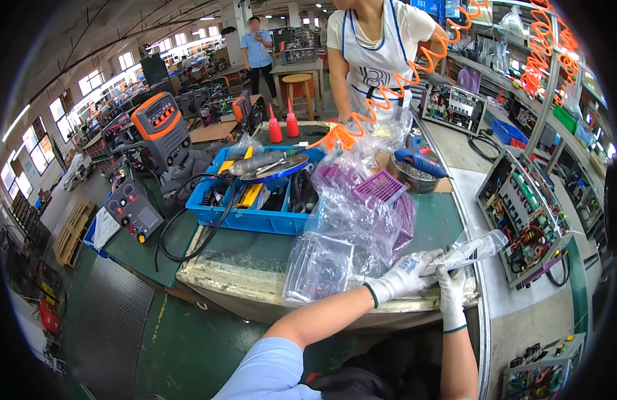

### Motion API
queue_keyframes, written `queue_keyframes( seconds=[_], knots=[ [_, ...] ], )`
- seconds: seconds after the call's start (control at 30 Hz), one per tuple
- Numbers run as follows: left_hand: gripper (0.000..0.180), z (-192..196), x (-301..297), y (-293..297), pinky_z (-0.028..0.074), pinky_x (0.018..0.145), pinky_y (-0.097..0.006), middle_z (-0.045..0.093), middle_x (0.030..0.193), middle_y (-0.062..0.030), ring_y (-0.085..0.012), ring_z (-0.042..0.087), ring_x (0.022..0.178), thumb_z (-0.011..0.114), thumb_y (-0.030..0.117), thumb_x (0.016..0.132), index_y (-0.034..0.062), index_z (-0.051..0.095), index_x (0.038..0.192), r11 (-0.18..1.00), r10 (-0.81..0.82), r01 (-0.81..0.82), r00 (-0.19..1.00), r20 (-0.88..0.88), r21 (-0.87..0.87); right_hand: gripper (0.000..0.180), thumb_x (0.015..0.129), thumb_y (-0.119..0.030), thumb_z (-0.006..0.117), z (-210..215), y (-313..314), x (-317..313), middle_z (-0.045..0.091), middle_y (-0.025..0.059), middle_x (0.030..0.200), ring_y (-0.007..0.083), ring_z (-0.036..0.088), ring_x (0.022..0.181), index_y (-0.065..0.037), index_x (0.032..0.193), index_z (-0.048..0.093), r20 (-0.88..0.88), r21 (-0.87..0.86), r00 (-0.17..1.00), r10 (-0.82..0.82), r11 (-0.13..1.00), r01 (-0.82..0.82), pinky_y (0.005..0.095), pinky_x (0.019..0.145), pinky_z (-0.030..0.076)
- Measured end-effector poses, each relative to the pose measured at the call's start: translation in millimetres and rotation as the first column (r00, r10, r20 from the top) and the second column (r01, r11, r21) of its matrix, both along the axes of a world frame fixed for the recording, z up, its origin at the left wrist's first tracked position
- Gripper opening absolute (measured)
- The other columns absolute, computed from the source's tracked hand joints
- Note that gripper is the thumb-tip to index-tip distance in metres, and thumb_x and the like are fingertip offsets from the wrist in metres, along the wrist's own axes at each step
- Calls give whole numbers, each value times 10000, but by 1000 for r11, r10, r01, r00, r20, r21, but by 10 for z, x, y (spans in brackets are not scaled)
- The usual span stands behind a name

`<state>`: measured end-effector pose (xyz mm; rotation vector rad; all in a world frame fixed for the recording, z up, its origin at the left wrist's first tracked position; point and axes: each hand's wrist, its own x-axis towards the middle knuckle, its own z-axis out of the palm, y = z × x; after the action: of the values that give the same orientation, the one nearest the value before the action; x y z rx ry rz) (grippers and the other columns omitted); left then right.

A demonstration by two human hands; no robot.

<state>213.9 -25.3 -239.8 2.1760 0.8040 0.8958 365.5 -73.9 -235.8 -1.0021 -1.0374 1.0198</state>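
Both hands wear white gloves with dark green cuffs and meet at the table's front right corner. My left hand point(405, 275) is closed on the near end of a clear plastic bag point(474, 249) with something pale and flat inside that I cannot make out. Beside it, my right hand point(451, 293) grips the same bag from below. The bag points away to the right, over the table's edge. Left of my hands lies a heap of clear plastic bags point(322, 267), with purple plastic grilles point(380, 187) among and under them.
A blue divided bin point(255, 221) holds tools and a grinder-like tool. Two red squeeze bottles point(292, 124) stand behind it. An orange coiled air hose point(388, 100) hangs across. Opened electronic units point(522, 213) line the right. A co-worker point(375, 60) in an apron stands opposite.
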Motion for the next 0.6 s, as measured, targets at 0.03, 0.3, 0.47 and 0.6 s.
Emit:
queue_keyframes(
  seconds=[0.03,0.3,0.47,0.6],
  knots=[
    [699,-14,10,10,407,1004,-427,527,1272,-241,-391,508,1183,669,254,793,41,382,1394,998,9,-9,1000,-8,54,726,811,-90,716,23,2,-5,511,68,1206,141,519,1053,25,1410,323,-5,-4,1000,2,1000,-2,271,916,424],
    [694,-11,9,28,417,993,-436,530,1273,-237,-397,512,1175,674,259,797,40,385,1389,997,13,-11,999,-29,81,763,800,-131,749,-8,34,12,512,98,1246,179,516,1119,23,1413,322,-18,-1,1000,-9,1000,9,312,963,424],
    [675,41,7,6,418,995,-434,541,1262,-239,-391,519,1170,670,278,817,39,394,1385,998,18,-16,999,-30,55,767,812,-251,758,-34,28,37,498,120,1313,208,489,1198,24,1404,356,49,-13,999,-11,1000,12,338,1029,378],
    [668,25,7,8,416,999,-431,540,1268,-235,-389,518,1174,668,290,828,39,397,1384,996,18,-16,1000,-21,88,750,816,-227,746,4,18,6,501,122,1312,210,493,1196,29,1402,355,40,-16,999,-11,1000,12,336,1022,386]
  ],
)
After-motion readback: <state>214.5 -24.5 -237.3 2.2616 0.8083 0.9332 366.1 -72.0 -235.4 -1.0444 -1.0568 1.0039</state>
